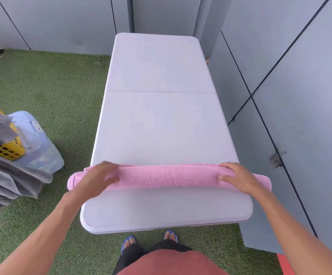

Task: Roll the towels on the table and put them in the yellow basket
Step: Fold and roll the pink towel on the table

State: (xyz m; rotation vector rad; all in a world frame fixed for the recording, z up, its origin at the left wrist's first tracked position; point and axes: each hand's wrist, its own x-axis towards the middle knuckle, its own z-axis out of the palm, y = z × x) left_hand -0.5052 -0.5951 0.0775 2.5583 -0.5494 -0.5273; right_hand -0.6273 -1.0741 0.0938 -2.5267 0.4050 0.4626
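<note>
Both arms are reaching forward and slightly inward over the near end of the white folding plastic counter (157, 120), where the left hand (96, 178) and the right hand (238, 178) are lying palm-down, well apart, with fingers curling over the top of the pink terry towel rolled into a long tube (169, 176). The roll is lying crosswise between and under the hands, its ends poking past both counter edges. Far to the left of the left hand, the yellow slotted plastic basket (8, 149) is sitting on the green artificial-grass floor (62, 92) with grey towels (6, 175) draping over it.
</note>
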